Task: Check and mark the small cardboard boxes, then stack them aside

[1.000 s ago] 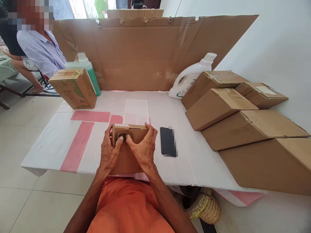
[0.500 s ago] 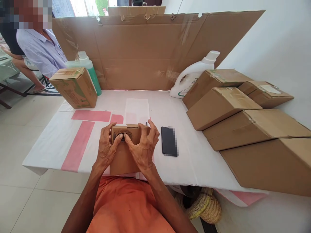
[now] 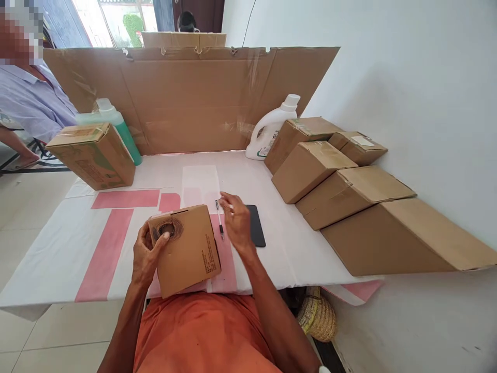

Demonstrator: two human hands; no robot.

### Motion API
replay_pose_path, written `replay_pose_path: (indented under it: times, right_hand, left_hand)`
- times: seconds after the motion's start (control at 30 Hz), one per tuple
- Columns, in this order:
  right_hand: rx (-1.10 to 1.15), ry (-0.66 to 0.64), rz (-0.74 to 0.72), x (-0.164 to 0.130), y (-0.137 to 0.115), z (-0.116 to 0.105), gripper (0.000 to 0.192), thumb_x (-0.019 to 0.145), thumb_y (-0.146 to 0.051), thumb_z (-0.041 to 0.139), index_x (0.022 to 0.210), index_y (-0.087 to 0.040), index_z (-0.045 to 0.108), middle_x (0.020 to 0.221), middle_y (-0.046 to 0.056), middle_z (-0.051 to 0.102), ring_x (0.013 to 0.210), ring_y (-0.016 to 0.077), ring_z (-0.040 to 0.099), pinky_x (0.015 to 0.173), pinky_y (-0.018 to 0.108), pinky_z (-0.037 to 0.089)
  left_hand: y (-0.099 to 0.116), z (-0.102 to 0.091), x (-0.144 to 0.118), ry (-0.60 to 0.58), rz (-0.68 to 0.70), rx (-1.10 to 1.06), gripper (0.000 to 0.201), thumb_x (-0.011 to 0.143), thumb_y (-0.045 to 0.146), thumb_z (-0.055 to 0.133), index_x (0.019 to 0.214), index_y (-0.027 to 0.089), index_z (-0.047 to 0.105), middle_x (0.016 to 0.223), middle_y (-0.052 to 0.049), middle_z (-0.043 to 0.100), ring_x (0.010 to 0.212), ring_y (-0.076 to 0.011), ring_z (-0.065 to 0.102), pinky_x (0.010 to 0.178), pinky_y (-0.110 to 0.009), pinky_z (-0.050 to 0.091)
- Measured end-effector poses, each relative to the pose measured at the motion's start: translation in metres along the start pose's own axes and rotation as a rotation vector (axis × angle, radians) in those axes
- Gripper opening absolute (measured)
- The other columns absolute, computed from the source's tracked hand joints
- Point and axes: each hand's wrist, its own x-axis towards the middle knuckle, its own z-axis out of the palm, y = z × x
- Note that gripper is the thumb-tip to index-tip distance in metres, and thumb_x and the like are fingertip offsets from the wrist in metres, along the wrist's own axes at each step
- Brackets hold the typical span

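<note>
A small brown cardboard box (image 3: 186,254) lies tilted at the table's near edge, printed with dark text along its right side. Near its upper left corner is a round dark hole ringed by scribbled pen lines. My left hand (image 3: 146,255) grips that corner, its thumb at the hole. To the right of the box, my right hand (image 3: 236,220) is raised off it with fingers loosely bent and apart, holding nothing I can see. Between the box and that hand lies a pen (image 3: 220,220). A dark phone (image 3: 257,226) is partly covered by the right hand.
Several cardboard boxes (image 3: 373,228) line the right side beside a white jug (image 3: 272,127). A printed carton (image 3: 93,160) and a green liquid bottle (image 3: 128,140) stand at the left. A cardboard panel (image 3: 186,103) closes the back. A person (image 3: 34,98) sits at the left.
My right hand has let go of the box and moved right, beside the pen. The box has turned and shifted left in my left hand. The view has swung right.
</note>
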Motion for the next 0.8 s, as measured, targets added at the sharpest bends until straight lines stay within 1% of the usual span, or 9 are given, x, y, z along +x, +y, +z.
replay_pose_path:
  times: [0.07, 0.13, 0.2, 0.3, 0.37, 0.47, 0.57, 0.67, 0.8]
  right_hand:
    - [-0.226, -0.146, 0.143, 0.01, 0.024, -0.008, 0.038, 0.111, -0.028, 0.035, 0.121, -0.014, 0.069, 0.104, 0.013, 0.076, 0.093, 0.025, 0.072, 0.079, 0.035, 0.054]
    - [-0.334, -0.256, 0.164, 0.014, 0.04, -0.005, 0.025, 0.104, -0.018, 0.047, 0.113, -0.014, 0.07, 0.094, 0.012, 0.075, 0.081, 0.0249, 0.071, 0.07, 0.033, 0.05]
    - [-0.379, -0.307, 0.108, 0.015, 0.046, 0.006, 0.033, 0.098, -0.006, 0.049, 0.123, -0.016, 0.068, 0.107, 0.014, 0.074, 0.084, 0.0242, 0.071, 0.069, 0.032, 0.048]
    - [-0.449, -0.36, -0.003, 0.019, 0.045, 0.027, 0.053, 0.097, 0.004, 0.038, 0.138, -0.021, 0.06, 0.132, 0.017, 0.066, 0.104, 0.0259, 0.069, 0.075, 0.032, 0.049]
    - [-0.479, -0.396, -0.064, 0.025, 0.044, 0.036, 0.05, 0.098, 0.005, 0.036, 0.131, -0.02, 0.063, 0.135, 0.019, 0.064, 0.112, 0.0271, 0.066, 0.077, 0.032, 0.05]
    - [-0.488, -0.433, -0.134, 0.035, 0.048, 0.038, 0.036, 0.098, 0.005, 0.043, 0.11, -0.019, 0.068, 0.125, 0.017, 0.067, 0.111, 0.0253, 0.066, 0.08, 0.03, 0.052]
    - [-0.453, -0.399, -0.159, 0.046, 0.056, 0.026, 0.029, 0.097, 0.002, 0.049, 0.102, -0.02, 0.067, 0.116, 0.015, 0.07, 0.103, 0.0238, 0.068, 0.081, 0.03, 0.052]
    - [-0.393, -0.259, -0.108, 0.058, 0.058, 0.008, 0.03, 0.099, -0.002, 0.043, 0.106, -0.018, 0.067, 0.112, 0.016, 0.071, 0.096, 0.0243, 0.069, 0.078, 0.031, 0.051]
    - [-0.261, -0.031, -0.034, 0.063, 0.035, -0.014, 0.033, 0.108, -0.015, 0.029, 0.117, -0.015, 0.061, 0.108, 0.015, 0.07, 0.09, 0.022, 0.071, 0.078, 0.032, 0.054]
  left_hand:
    - [-0.007, -0.007, 0.0, -0.003, -0.04, -0.035, 0.084, 0.069, 0.064, 0.089, 0.132, 0.015, 0.063, 0.128, -0.016, 0.071, 0.122, -0.0355, 0.068, 0.1, -0.046, 0.059]
    - [-0.015, -0.013, 0.001, -0.005, -0.063, -0.075, 0.083, 0.066, 0.062, 0.091, 0.129, 0.015, 0.064, 0.126, -0.015, 0.072, 0.119, -0.0347, 0.069, 0.096, -0.044, 0.06]
    - [-0.02, -0.016, 0.002, -0.024, -0.076, -0.126, 0.083, 0.065, 0.059, 0.093, 0.129, 0.016, 0.063, 0.128, -0.015, 0.072, 0.12, -0.0341, 0.069, 0.097, -0.044, 0.06]
    - [-0.023, -0.017, 0.003, -0.049, -0.09, -0.182, 0.087, 0.063, 0.057, 0.094, 0.132, 0.016, 0.06, 0.134, -0.015, 0.071, 0.128, -0.035, 0.066, 0.105, -0.046, 0.056]
    - [-0.023, -0.016, 0.004, -0.053, -0.105, -0.196, 0.09, 0.063, 0.056, 0.095, 0.134, 0.016, 0.058, 0.137, -0.016, 0.069, 0.132, -0.0355, 0.064, 0.109, -0.048, 0.054]
    - [-0.022, -0.013, 0.006, -0.056, -0.112, -0.196, 0.092, 0.063, 0.057, 0.094, 0.137, 0.016, 0.057, 0.136, -0.016, 0.069, 0.131, -0.0357, 0.064, 0.108, -0.048, 0.054]
    - [-0.023, -0.012, 0.005, -0.069, -0.078, -0.205, 0.09, 0.066, 0.058, 0.091, 0.139, 0.018, 0.058, 0.138, -0.015, 0.067, 0.131, -0.0356, 0.063, 0.103, -0.046, 0.056]
    - [-0.026, -0.013, 0.001, -0.089, -0.07, -0.218, 0.09, 0.07, 0.055, 0.09, 0.146, 0.022, 0.054, 0.147, -0.014, 0.062, 0.136, -0.0341, 0.06, 0.102, -0.042, 0.057]
    - [-0.027, -0.01, -0.005, -0.175, -0.138, -0.266, 0.106, 0.07, 0.05, 0.092, 0.16, 0.029, 0.038, 0.149, -0.014, 0.061, 0.131, -0.0345, 0.064, 0.097, -0.044, 0.06]
